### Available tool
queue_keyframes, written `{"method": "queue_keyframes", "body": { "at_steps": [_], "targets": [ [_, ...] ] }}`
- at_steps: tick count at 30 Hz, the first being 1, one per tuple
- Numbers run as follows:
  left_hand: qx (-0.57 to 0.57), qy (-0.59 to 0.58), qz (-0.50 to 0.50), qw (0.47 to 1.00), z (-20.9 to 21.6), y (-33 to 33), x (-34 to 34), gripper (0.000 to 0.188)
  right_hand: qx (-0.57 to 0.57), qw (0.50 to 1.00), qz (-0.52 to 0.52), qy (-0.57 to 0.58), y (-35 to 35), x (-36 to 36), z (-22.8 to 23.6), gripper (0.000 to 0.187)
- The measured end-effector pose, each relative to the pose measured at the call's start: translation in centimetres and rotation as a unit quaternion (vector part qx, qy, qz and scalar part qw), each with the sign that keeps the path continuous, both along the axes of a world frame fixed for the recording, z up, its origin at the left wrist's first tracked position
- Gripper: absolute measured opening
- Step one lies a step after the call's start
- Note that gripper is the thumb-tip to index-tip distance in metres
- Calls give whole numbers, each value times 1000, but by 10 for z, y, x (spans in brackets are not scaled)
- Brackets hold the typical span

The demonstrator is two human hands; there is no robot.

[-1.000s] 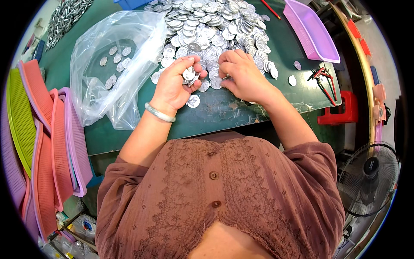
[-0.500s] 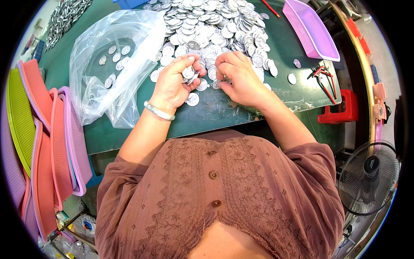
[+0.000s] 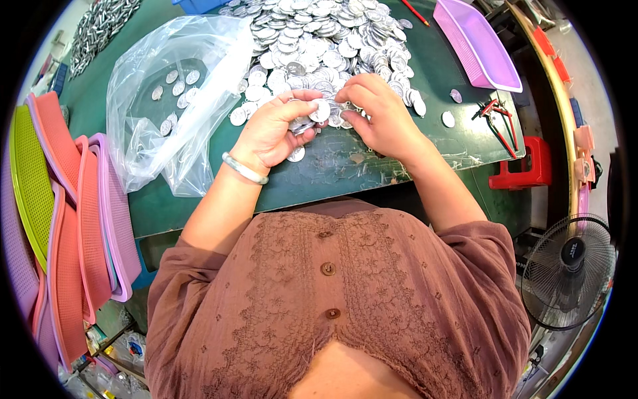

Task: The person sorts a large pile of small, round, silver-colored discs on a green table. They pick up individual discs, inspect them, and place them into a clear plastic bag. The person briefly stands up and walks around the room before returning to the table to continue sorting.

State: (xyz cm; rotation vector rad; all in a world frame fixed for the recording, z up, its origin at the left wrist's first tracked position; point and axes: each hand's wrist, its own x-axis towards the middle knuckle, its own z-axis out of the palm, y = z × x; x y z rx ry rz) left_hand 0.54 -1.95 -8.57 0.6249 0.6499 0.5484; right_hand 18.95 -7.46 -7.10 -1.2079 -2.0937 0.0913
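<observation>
My left hand [image 3: 276, 126], with a pale bangle at its wrist, is closed around several round silver medals [image 3: 302, 125]. Its thumb presses one medal [image 3: 319, 110] that stands out at the fingertips, face up. Just to the right, my right hand [image 3: 380, 114] hovers at the near edge of a big medal pile [image 3: 312, 40], its fingers curved and its thumb apart from the forefinger. No medal shows gripped between them. Some loose medals [image 3: 296, 154] lie on the green table [image 3: 319, 176] under and beside my left hand.
A clear plastic bag [image 3: 146, 153] with several medals lies left. A purple basket [image 3: 475, 50] and red-handled pliers [image 3: 503, 126] are right, above a red stool [image 3: 525, 166]. Stacked plastic baskets [image 3: 90, 226] stand lower left; a fan [image 3: 568, 272] is lower right. Small metal parts [image 3: 100, 33] lie far left.
My left hand has turned and shifted slightly right, and a medal now shows at its thumb. My right hand has risen off the loose medals, its thumb and forefinger now wider apart.
</observation>
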Motion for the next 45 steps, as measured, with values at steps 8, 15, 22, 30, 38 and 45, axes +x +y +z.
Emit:
{"method": "queue_keyframes", "body": {
  "at_steps": [8, 15, 22, 30, 38, 45],
  "targets": [
    [-36, -57, 19, 998, -6, 6, -3, 24, -73, 990, -28, -118, -2, -3, -4, 24],
    [-57, -100, 21, 993, -9, 8, -4, 25, -149, 988, -18, 21, 1, 3, -3, 15],
    [-55, -76, 39, 995, -2, 4, -2, 20, -32, 988, -29, 147, -5, -2, 7, 11],
    [-32, -72, -14, 997, 2, -4, -3, 24, 168, 986, 12, -15, -4, -10, -4, 17],
    [1, -38, 4, 999, 1, -2, -1, 23, 126, 990, -34, 50, -2, -9, -7, 16],
    [145, -18, 130, 981, 36, 8, -25, 22, 21, 996, -83, 10, 0, 12, -10, 12]
  ]
}}
